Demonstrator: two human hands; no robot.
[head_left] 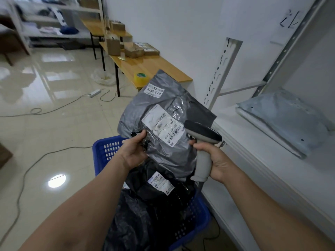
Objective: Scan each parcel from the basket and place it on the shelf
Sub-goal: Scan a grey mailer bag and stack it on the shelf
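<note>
Both bare forearms stretch in from the bottom corners and nearly meet mid-frame. The left hand (135, 151) is pinching the grey parcel (163, 156) by its edge, thumb on top. The right hand (216, 160) is curled round the scanner (203, 133) handle, just right of center.

Plastic, paper, metal, wood
Parcel (163, 98) was creased plastic film, its paper label (161, 124) under glossy tape (178, 109); scanner (203, 160) matt plastic; basket (98, 151) plastic; shelf (253, 142) smooth metal; table (150, 67) wood; floor (45, 78) glossy tile.
</note>
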